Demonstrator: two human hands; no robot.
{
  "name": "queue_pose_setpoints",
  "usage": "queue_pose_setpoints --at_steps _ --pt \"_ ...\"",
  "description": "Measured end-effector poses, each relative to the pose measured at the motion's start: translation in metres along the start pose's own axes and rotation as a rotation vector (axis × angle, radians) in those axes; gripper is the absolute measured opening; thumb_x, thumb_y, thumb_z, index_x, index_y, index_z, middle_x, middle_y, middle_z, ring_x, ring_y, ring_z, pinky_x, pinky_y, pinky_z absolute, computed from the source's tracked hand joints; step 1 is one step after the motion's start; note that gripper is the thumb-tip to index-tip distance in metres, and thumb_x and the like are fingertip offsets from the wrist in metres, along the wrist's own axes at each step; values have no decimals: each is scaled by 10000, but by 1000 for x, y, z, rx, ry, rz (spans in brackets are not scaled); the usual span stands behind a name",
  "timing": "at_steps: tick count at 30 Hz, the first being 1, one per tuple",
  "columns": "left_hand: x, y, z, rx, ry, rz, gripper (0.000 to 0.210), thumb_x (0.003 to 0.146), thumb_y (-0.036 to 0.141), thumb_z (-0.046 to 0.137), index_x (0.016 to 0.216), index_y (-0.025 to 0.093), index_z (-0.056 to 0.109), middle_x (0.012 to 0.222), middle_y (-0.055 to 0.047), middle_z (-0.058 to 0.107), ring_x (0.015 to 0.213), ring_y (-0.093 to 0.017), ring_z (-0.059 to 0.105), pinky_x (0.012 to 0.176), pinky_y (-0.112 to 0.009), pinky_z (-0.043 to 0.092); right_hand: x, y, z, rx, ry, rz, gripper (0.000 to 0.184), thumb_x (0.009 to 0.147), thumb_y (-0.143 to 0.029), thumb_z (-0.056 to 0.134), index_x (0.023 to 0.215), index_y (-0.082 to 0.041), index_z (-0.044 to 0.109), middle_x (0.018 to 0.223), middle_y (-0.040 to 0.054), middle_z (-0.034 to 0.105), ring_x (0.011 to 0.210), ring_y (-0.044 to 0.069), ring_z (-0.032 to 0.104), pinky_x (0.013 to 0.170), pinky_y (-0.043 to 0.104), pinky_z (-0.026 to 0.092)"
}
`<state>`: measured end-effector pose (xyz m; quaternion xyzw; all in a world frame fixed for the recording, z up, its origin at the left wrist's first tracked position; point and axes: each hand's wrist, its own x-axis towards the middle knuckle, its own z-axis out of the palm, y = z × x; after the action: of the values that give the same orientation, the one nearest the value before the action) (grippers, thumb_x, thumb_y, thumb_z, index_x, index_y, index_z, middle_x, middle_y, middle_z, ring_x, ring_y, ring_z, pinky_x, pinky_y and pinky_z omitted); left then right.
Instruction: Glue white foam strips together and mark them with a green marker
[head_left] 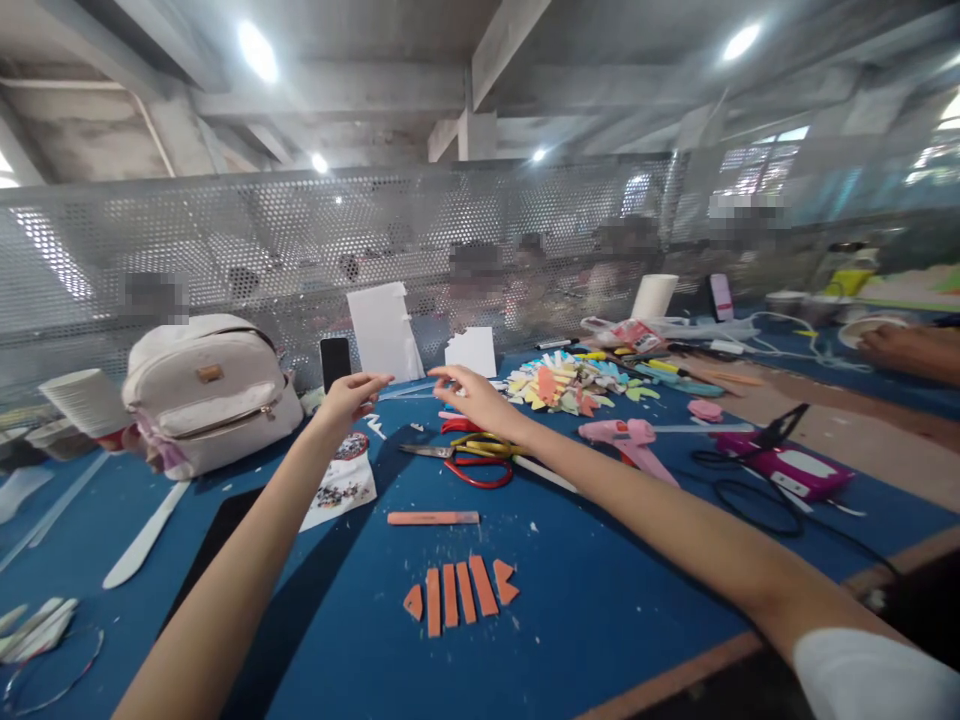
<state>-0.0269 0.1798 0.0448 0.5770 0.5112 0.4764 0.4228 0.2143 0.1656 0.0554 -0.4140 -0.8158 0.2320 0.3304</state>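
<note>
My left hand [351,394] is raised over the far part of the blue table, its fingers pinched together and pointing right. Facing it across a small gap, my right hand [480,398] has its fingertips drawn close, pointing left. Anything between the fingers is too small to make out. Beneath my right wrist lie scissors with red handles [480,478] and a yellow-handled tool [480,445]. Nearer to me, several cut orange pieces [459,592] form a fish-like row, with an orange stick [433,518] behind them. A printed paper [341,490] lies beside my left forearm.
A white backpack [214,395] and paper cups [86,405] stand at left. Colourful scraps [559,383] are heaped behind my right arm. To the right are a pink glue gun [626,440], a magenta box [787,465] with black cable, and another person's hand [900,350].
</note>
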Motion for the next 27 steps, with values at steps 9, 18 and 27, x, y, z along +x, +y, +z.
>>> queue_pose_setpoints --at_steps 9,18,27 --pt "-14 -8 64 -73 -66 2 331 942 357 604 1207 160 579 1198 -87 613 1007 -216 637 848 -421 554 23 0 16 431 122 -27 281 977 -343 573 1181 -151 599 1148 80 636 956 198 650 810 387 568" --pt "-23 21 56 -24 28 225 334 943 354 602 1215 163 580 1210 -86 611 1019 -221 634 858 -424 550 26 10 4 423 -81 -59 265 972 -344 582 1135 -137 615 1078 66 654 901 184 658 785 372 568" --pt "-24 29 49 154 -3 254 290 931 348 620 1142 149 612 1149 -69 634 978 -213 643 830 -401 557 23 4 10 353 -264 -174 221 973 -331 584 1006 -124 653 924 32 681 823 161 665 765 350 562"
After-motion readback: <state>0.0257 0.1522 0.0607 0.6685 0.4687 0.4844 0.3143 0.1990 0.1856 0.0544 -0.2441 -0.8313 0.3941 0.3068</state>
